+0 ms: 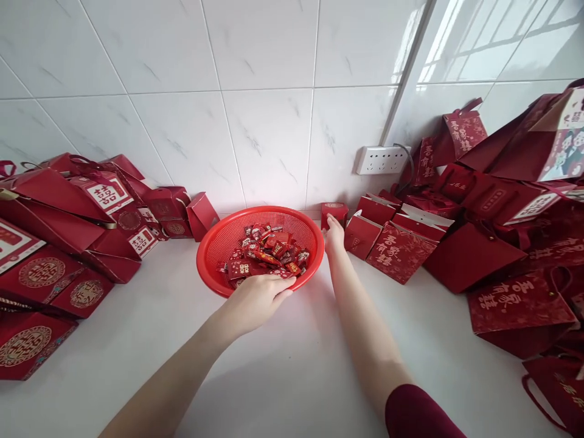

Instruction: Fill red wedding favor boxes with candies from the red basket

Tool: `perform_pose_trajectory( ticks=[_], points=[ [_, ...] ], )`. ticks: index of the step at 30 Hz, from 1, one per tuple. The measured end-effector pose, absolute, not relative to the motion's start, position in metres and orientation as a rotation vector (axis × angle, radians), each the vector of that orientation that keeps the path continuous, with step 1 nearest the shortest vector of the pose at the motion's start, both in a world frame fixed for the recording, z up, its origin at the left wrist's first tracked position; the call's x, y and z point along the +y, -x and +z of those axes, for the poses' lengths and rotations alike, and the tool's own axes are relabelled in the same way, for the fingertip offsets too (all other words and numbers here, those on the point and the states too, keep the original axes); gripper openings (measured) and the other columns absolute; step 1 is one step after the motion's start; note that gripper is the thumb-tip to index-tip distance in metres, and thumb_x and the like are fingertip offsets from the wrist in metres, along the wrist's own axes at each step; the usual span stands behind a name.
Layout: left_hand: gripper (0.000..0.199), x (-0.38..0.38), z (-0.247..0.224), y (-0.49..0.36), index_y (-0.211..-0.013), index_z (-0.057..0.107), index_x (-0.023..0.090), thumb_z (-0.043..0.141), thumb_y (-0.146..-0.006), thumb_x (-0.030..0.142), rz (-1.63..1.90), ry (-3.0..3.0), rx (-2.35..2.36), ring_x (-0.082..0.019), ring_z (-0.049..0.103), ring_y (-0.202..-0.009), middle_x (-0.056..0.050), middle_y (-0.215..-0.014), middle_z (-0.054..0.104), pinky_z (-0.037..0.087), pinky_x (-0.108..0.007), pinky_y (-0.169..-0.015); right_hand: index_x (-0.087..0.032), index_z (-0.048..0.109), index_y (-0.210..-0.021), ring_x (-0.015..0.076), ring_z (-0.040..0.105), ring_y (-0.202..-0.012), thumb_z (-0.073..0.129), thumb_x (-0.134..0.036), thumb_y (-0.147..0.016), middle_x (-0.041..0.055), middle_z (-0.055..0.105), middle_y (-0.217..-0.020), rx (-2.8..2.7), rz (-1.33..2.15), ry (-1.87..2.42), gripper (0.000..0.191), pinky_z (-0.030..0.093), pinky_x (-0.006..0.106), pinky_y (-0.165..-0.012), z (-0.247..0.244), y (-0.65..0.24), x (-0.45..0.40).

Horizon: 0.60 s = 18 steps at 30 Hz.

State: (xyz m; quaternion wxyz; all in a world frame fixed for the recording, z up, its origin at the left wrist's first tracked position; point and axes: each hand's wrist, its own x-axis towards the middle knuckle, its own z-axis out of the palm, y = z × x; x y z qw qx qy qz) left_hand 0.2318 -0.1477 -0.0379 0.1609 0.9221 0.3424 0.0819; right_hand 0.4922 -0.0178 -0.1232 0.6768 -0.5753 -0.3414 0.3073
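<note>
The red basket of wrapped sweets stands on the tabletop, near the wall. The left hand lies over its near rim; whether the fingers grip anything is hidden. The right hand reaches beyond the basket's right side to a small box; I cannot tell if it is clamped. Red gift boxes crowd the right.

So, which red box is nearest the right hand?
The small box by the wall, just right of the basket: it's at the fingertips of the right hand; no other is as close.
</note>
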Motion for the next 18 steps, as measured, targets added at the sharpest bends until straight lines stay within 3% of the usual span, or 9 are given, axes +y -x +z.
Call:
perform_pose_trajectory(
  ticks=[3, 5, 8, 10, 12, 15, 18],
  points=[
    [0.036, -0.148, -0.039, -0.232, -0.128, 0.067, 0.03, 0.041, -0.102, 0.032, 0.237, -2.647, 0.964, -0.023, 0.067, -0.115, 0.0, -0.125, 0.071, 0.053, -0.035, -0.097, -0.019, 0.056, -0.134, 0.019, 0.054, -0.127, 0.042, -0.037, -0.101, 0.0109, 0.05, -0.148, -0.76, 0.569, 1.213, 0.041, 0.05, 0.033, -0.096, -0.097, -0.49, -0.024],
    [0.037, -0.147, -0.04, -0.231, -0.13, 0.065, 0.031, 0.04, -0.102, 0.032, 0.246, -2.667, 0.943, -0.023, 0.067, -0.116, 0.0, -0.126, 0.07, 0.053, -0.035, -0.097, -0.019, 0.061, -0.13, 0.0163, 0.055, -0.125, 0.043, -0.037, -0.098, 0.0088, 0.056, -0.143, -0.822, 0.489, 1.137, 0.04, 0.049, 0.03, -0.097, -0.07, -0.489, -0.039],
    [0.037, -0.143, -0.038, -0.226, -0.131, 0.065, 0.032, 0.043, -0.102, 0.033, 0.259, -2.687, 0.885, -0.023, 0.065, -0.119, 0.0, -0.13, 0.068, 0.051, -0.035, -0.101, -0.017, 0.072, -0.102, 0.0172, 0.066, -0.103, 0.066, -0.042, -0.088, 0.0064, 0.072, -0.107, -1.007, 0.308, 1.018, 0.029, 0.052, 0.032, -0.092, -0.027, -0.492, -0.083],
    [0.034, -0.139, -0.031, -0.218, -0.126, 0.069, 0.032, 0.048, -0.099, 0.034, 0.289, -2.68, 0.874, -0.022, 0.065, -0.117, 0.002, -0.129, 0.069, 0.05, -0.035, -0.102, -0.017, 0.069, -0.086, 0.0152, 0.068, -0.083, 0.078, -0.038, -0.079, 0.0013, 0.07, -0.085, -1.174, 0.221, 0.956, 0.024, 0.054, 0.031, -0.079, -0.002, -0.496, -0.121],
    [0.028, -0.134, -0.021, -0.208, -0.115, 0.074, 0.032, 0.053, -0.096, 0.034, 0.4, -2.604, 0.955, -0.021, 0.068, -0.11, 0.003, -0.12, 0.073, 0.053, -0.033, -0.097, -0.019, 0.067, -0.095, 0.013, 0.068, -0.082, 0.079, -0.034, -0.079, -0.0015, 0.068, -0.09, -1.307, 0.262, 0.893, 0.025, 0.054, 0.029, -0.074, 0.016, -0.5, -0.158],
    [0.023, -0.127, -0.003, -0.193, -0.108, 0.075, 0.03, 0.056, -0.094, 0.034, 0.748, -2.378, 1.201, -0.019, 0.07, -0.1, 0.002, -0.109, 0.076, 0.055, -0.03, -0.089, -0.024, 0.058, -0.126, 0.0135, 0.067, -0.086, 0.075, -0.028, -0.083, -0.0015, 0.067, -0.097, -1.694, 0.598, 0.828, 0.046, 0.054, 0.028, -0.072, 0.032, -0.499, -0.203],
    [0.022, -0.127, 0.009, -0.182, -0.108, 0.073, 0.026, 0.059, -0.093, 0.033, 1.052, -2.249, 1.286, -0.02, 0.069, -0.102, -0.001, -0.11, 0.075, 0.054, -0.032, -0.092, -0.018, 0.065, -0.111, 0.0137, 0.065, -0.087, 0.066, -0.016, -0.09, 0.0039, 0.069, -0.097, -2.238, 0.85, 0.744, 0.022, 0.054, 0.026, -0.072, 0.038, -0.482, -0.227]
  ],
)
